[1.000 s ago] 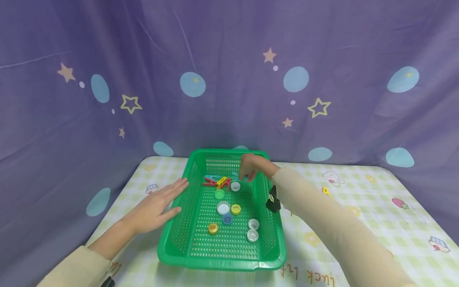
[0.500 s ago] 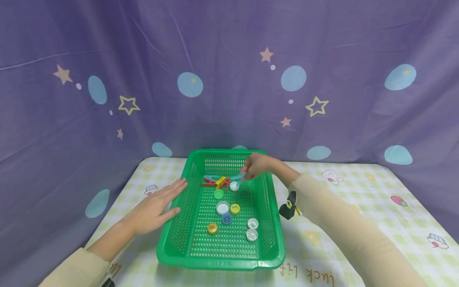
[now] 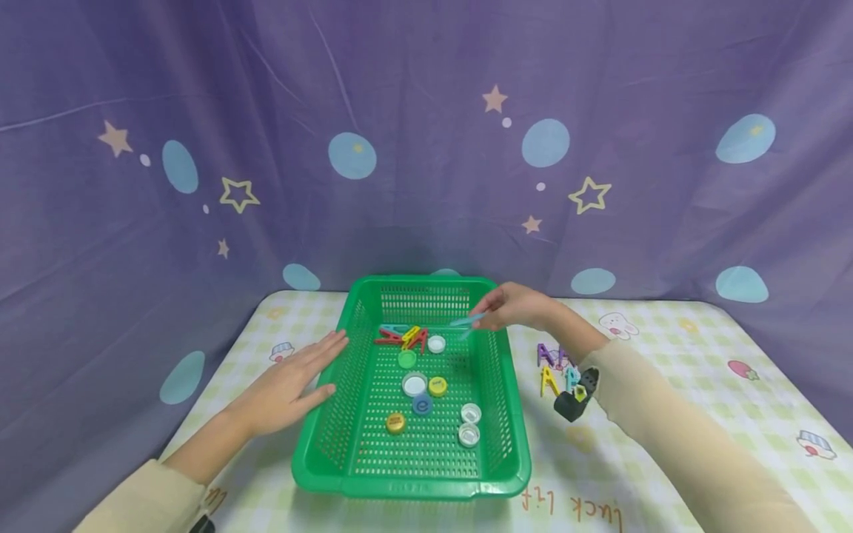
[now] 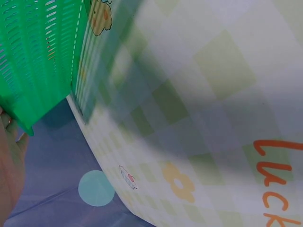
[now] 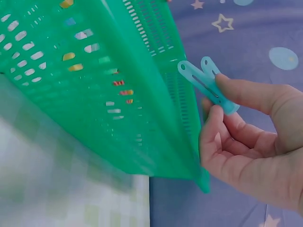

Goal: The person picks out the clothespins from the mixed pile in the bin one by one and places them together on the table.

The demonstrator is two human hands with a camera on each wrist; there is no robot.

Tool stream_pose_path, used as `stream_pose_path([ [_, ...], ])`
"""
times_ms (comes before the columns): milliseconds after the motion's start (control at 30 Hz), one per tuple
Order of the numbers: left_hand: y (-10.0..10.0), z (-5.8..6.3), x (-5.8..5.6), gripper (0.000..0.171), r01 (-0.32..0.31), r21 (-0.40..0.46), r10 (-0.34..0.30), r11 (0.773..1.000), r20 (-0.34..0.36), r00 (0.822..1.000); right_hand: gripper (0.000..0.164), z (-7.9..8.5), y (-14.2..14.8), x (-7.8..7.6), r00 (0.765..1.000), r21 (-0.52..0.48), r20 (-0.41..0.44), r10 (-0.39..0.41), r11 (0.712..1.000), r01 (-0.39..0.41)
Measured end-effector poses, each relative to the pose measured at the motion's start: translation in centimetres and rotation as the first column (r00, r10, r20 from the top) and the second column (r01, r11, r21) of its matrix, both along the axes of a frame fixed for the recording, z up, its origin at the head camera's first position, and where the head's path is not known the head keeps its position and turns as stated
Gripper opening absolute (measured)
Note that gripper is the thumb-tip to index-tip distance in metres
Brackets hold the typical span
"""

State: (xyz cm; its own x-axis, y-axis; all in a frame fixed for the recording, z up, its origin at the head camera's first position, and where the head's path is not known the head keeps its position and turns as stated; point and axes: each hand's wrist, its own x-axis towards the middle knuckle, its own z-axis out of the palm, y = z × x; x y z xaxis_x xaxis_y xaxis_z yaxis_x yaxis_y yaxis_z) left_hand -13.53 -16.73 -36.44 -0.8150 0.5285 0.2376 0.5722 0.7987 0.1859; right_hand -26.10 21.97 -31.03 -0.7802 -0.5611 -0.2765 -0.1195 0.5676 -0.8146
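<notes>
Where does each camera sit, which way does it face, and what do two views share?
Head: worn on the head, facing forward and down; sees the green basket, tablecloth, curtain, left hand, right hand and both sleeves.
Left wrist: on that wrist, facing tablecloth and basket side; part of the left hand shows at the left edge.
Right wrist: on that wrist, facing the blue clothespin pinched in the right hand, basket alongside.
Shared, head and right wrist: right hand, clothespin, basket.
</notes>
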Motion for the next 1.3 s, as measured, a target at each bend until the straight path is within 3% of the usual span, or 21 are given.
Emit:
stream_pose_path([
  [200, 0.0, 0.0, -0.1, 0.065, -0.005, -0.001, 0.005, 1.000, 0.011, 1.000, 0.031, -0.1, 2.6, 0.5, 0.997, -0.057, 0.068, -0.035, 0.998, 0.038],
  [400, 0.0, 0.0, -0.2, 0.066, 0.001, -0.002, -0.001, 1.000, 0.016, 1.000, 0.021, -0.6, 5.6, 0.8, 0.988, -0.107, 0.138, -0.076, 0.990, 0.091],
  [633, -0.3, 0.2, -0.4, 0.067, 0.010, -0.044, -0.010, 0.999, -0.006, 1.000, 0.032, -1.3, 9.4, 1.3, 0.983, -0.163, 0.174, -0.054, 0.983, 0.083],
  [833, -0.3, 0.4, -0.5, 0.067, 0.017, -0.075, -0.017, 0.997, 0.007, 1.000, 0.036, -2.5, 12.0, 2.1, 0.955, -0.258, 0.284, -0.086, 0.952, 0.163],
  [933, -0.4, 0.5, -0.4, 0.067, 0.016, -0.078, -0.015, 0.997, 0.013, 1.000, 0.043, -3.0, 13.1, 2.6, 0.941, -0.245, 0.310, -0.132, 0.946, 0.214],
  [1167, -0.5, 0.4, -0.5, 0.067, 0.016, -0.077, -0.015, 0.997, 0.014, 1.000, 0.053, -4.1, 15.5, 3.6, 0.941, -0.178, 0.288, -0.175, 0.956, 0.232],
  [1300, -0.4, 0.3, -0.7, 0.067, 0.019, -0.073, -0.018, 0.997, 0.011, 1.000, 0.073, -5.0, 17.0, 4.1, 0.932, -0.157, 0.293, -0.212, 0.951, 0.266],
])
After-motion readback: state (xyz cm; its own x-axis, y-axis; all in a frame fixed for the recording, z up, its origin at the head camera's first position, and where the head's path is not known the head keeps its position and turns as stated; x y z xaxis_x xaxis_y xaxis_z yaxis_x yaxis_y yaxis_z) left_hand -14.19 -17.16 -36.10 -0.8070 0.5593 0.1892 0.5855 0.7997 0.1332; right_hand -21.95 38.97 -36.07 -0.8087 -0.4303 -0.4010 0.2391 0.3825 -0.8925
